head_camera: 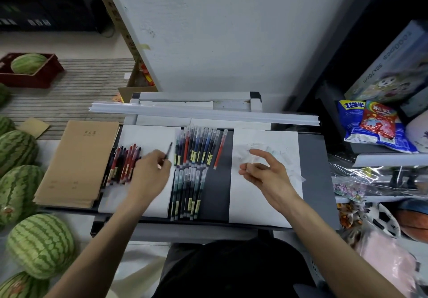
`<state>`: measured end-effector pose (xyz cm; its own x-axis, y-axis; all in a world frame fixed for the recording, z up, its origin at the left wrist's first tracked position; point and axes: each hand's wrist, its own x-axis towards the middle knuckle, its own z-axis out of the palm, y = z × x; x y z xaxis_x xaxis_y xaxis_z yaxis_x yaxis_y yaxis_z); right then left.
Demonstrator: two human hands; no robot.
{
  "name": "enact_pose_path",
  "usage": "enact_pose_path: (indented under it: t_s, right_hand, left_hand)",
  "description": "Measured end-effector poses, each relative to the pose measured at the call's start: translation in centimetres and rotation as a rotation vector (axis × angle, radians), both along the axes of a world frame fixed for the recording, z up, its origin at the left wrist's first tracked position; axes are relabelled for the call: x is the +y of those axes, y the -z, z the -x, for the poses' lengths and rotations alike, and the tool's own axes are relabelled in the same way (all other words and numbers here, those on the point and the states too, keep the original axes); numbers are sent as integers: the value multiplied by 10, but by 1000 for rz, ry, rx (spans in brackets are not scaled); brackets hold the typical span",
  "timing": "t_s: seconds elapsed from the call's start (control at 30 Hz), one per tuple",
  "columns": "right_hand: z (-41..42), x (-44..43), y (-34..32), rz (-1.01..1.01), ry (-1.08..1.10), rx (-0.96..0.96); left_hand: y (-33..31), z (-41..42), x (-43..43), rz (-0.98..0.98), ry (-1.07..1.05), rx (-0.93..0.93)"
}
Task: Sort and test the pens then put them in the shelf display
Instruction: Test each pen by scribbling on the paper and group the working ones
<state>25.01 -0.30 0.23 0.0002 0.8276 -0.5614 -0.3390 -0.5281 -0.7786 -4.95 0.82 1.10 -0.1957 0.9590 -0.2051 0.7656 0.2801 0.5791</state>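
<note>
"50x70cm" is read on a box (382,66) right of the pen rows (196,149). A pen (168,150) is clasped in the left grip (151,170), a clear cap (251,162) pinched in the right grip (264,172).

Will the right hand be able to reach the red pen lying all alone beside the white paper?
Probably yes. The lone red pen lies bare just left of the right hand, nothing covering it, though that hand pinches a small clear cap.

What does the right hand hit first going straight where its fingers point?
Probably the lone red pen, lying just right of the upper pen row. The right hand, pinching a clear cap, is over white paper; its height is unclear.
</note>
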Motion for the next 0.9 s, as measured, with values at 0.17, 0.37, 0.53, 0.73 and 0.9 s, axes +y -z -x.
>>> enact_pose_path:
  t_s: [0.17, 0.37, 0.53, 0.73, 0.9]
  right_hand:
    - [22, 5, -21, 22, 152, 233]
    - [34, 8, -36, 53, 259, 344]
    - [33, 6, -33, 0, 187, 208]
    - [25, 10, -31, -28, 45, 42]
    - [23, 10, -34, -59, -61, 60]
  left_hand:
    - [-15, -50, -20, 53, 124, -325]
    - [-20, -82, -43, -2, 233, -375]
    - [-23, -85, -50, -14, 239, -385]
    - [-28, -76, -45, 4, 224, -394]
    - [-31, -74, -42, 4, 258, -364]
